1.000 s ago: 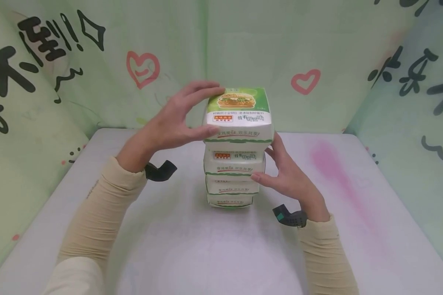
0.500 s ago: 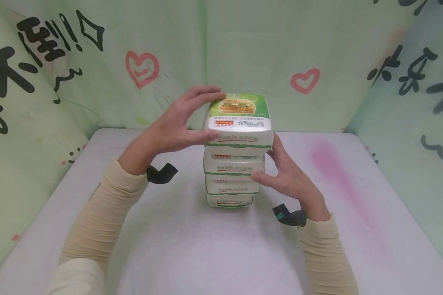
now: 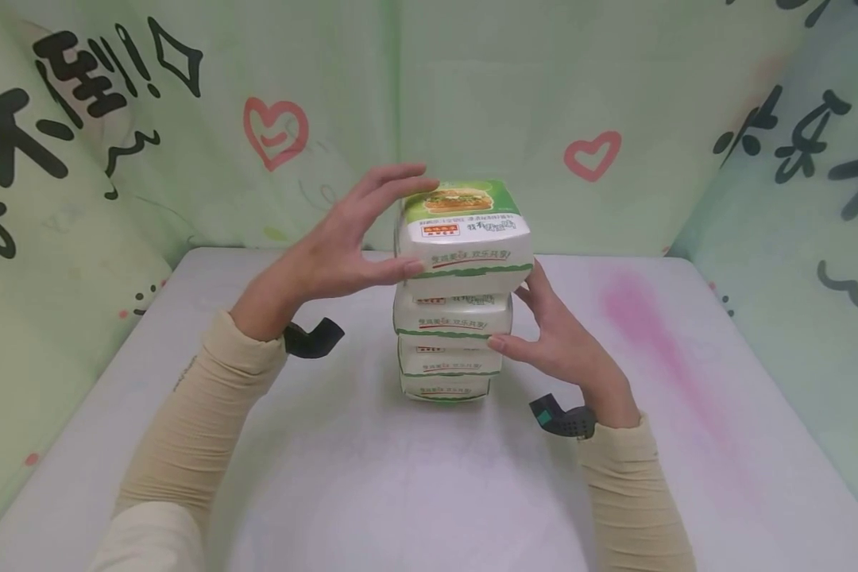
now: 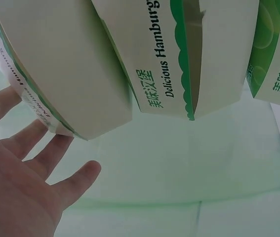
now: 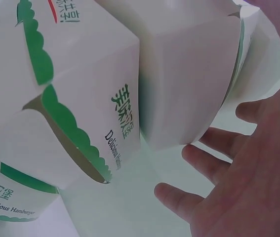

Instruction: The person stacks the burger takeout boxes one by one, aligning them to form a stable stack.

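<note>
Several white and green paper burger boxes stand stacked, and the top burger box (image 3: 465, 254) sits turned a little against the box below (image 3: 452, 318). My left hand (image 3: 329, 238) lies at the top box's left side, thumb by its front corner and fingers spread at its upper edge. The left wrist view shows those fingers (image 4: 36, 140) fairly straight against the lid. My right hand (image 3: 568, 342) is at the stack's right side, with the thumb near the second box. In the right wrist view its fingertips (image 5: 191, 153) meet the top box's lower half. The boxes' far sides are hidden.
The stack stands on a white table (image 3: 372, 477) with a pink stain (image 3: 643, 326) at the right. A green curtain (image 3: 472, 95) with red hearts and black writing encloses the back and sides. Black wrist straps (image 3: 313, 338) sit on both wrists.
The top box came down a little onto the stack, then turned slightly, its right front corner swinging away to the right. The left hand dropped slightly with it; the right hand stayed nearly still.
</note>
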Demonstrator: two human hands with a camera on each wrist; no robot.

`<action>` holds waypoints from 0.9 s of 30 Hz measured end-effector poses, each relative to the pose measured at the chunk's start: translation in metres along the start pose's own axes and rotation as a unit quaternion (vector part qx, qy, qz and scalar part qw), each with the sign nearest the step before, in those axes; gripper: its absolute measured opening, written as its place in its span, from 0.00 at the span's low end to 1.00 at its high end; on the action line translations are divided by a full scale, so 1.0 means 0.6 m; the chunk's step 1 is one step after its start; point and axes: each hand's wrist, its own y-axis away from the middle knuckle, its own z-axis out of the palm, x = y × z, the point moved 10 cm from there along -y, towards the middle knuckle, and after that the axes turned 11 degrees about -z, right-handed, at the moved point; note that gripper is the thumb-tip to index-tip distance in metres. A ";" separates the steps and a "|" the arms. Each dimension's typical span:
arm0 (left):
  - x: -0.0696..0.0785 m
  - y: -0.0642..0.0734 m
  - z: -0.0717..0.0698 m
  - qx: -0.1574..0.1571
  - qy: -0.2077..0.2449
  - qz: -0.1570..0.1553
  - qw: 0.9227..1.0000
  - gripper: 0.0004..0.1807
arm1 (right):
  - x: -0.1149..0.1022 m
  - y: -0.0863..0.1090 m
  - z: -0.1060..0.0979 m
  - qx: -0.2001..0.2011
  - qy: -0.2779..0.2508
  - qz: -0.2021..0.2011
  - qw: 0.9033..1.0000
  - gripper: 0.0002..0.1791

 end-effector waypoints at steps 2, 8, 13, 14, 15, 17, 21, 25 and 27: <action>0.000 0.000 0.000 0.000 -0.001 -0.001 1.000 0.41 | 0.001 0.000 0.000 0.001 0.001 0.002 1.000 0.59; 0.000 0.000 0.000 -0.002 -0.001 -0.004 1.000 0.41 | 0.002 0.001 -0.001 0.001 0.005 0.005 1.000 0.59; -0.004 0.004 -0.001 -0.002 0.002 -0.006 1.000 0.42 | 0.000 0.000 -0.002 0.002 0.003 0.000 1.000 0.58; -0.004 0.004 -0.002 -0.002 0.002 -0.005 1.000 0.42 | 0.000 -0.001 -0.002 0.002 0.003 -0.001 1.000 0.58; -0.005 0.005 -0.002 -0.001 0.003 -0.005 1.000 0.42 | 0.000 -0.001 -0.003 0.002 0.002 -0.002 1.000 0.58; -0.006 0.006 -0.003 0.000 0.005 -0.005 1.000 0.43 | -0.001 -0.002 -0.003 0.003 -0.002 -0.003 1.000 0.58; -0.011 0.012 -0.009 0.006 0.019 -0.008 1.000 0.45 | -0.001 -0.001 -0.005 0.003 -0.007 -0.003 1.000 0.58; -0.021 0.022 -0.017 0.014 0.044 -0.006 0.999 0.45 | -0.001 0.000 -0.010 0.008 -0.018 -0.013 1.000 0.59; -0.027 0.028 -0.019 0.017 0.053 -0.004 0.998 0.45 | -0.001 0.002 -0.014 0.012 -0.026 -0.021 0.999 0.59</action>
